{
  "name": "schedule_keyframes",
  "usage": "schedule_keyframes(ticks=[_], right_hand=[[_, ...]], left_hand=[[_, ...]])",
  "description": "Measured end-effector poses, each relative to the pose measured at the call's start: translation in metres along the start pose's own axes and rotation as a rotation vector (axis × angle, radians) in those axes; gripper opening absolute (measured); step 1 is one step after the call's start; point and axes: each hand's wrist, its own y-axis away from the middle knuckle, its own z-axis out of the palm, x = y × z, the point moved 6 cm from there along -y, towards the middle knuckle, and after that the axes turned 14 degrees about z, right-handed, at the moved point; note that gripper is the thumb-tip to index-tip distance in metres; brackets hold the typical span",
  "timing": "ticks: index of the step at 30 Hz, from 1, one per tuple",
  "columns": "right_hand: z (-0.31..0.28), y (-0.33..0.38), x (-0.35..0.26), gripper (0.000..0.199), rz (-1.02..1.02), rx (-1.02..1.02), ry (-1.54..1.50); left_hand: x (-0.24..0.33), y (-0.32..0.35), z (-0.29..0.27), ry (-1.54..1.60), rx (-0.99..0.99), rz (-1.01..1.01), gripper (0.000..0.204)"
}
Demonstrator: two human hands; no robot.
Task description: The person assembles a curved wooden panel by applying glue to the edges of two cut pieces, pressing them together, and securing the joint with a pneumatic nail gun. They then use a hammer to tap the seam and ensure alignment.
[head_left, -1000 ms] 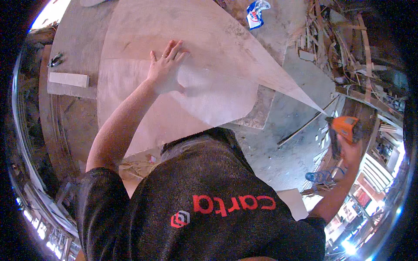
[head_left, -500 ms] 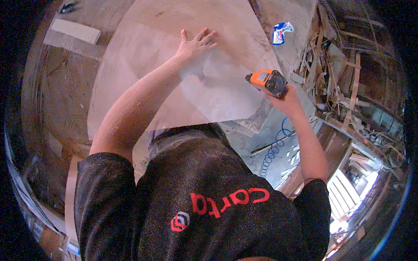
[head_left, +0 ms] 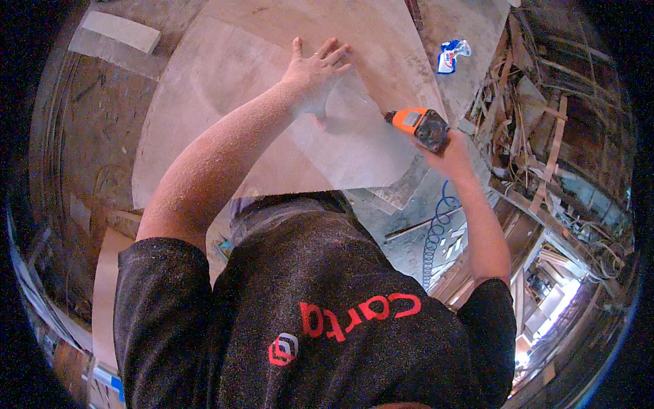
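Observation:
My left hand (head_left: 319, 69) lies on a large pale board (head_left: 225, 146), fingers stretched and spread, with nothing in its grasp. To its right, my right hand (head_left: 449, 155) is wrapped round the handle of an orange and black nail gun (head_left: 415, 123). The gun's dark nose points left and sits over the board's right part; whether it touches the surface I cannot tell. A blue coiled air hose (head_left: 429, 249) hangs below my right hand. Its join to the gun is hidden.
A crumpled blue and white packet (head_left: 452, 56) lies beyond the board's right edge. Scrap wood strips (head_left: 521, 109) are heaped at the far right. At the upper left rests a pale block (head_left: 119, 31). Another board edge (head_left: 398, 194) shows beneath the large board near my body.
The view has shifted slightly. My left hand appears a little farther right, still spread on the board. The nail gun stays almost in place, and the coiled hose has swung slightly.

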Motion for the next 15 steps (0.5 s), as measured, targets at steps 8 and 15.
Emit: schedule_keyframes(ticks=[8,15], right_hand=[[-0.001,-0.003,-0.002,0.035,-0.005,-0.032,-0.077],[-0.002,-0.002,-0.008,0.031,-0.077,0.006,0.014]], left_hand=[[-0.001,-0.001,0.005,0.047,-0.02,0.0,0.133],[0.0,-0.002,0.004,0.038,-0.018,-0.018,0.134]])
